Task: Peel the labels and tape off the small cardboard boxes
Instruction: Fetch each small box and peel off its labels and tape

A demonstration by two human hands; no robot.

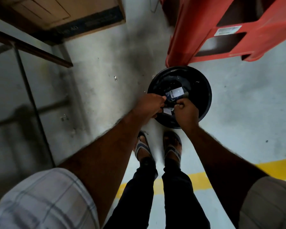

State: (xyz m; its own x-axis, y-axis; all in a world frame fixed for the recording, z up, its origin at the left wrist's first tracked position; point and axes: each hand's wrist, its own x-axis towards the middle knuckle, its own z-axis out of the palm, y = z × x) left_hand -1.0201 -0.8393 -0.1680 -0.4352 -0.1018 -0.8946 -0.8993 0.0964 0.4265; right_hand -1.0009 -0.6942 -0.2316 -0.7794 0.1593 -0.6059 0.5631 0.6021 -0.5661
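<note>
Label scrap between left hand, right hand

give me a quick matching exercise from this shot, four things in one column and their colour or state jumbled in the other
Things:
1 bin
2 crate
3 floor stripe
4 labelled piece

Matches:
a yellow
b held between the left hand and the right hand
c orange-red
d black and round

Pairs: 1-d, 2-c, 3-a, 4-b
</note>
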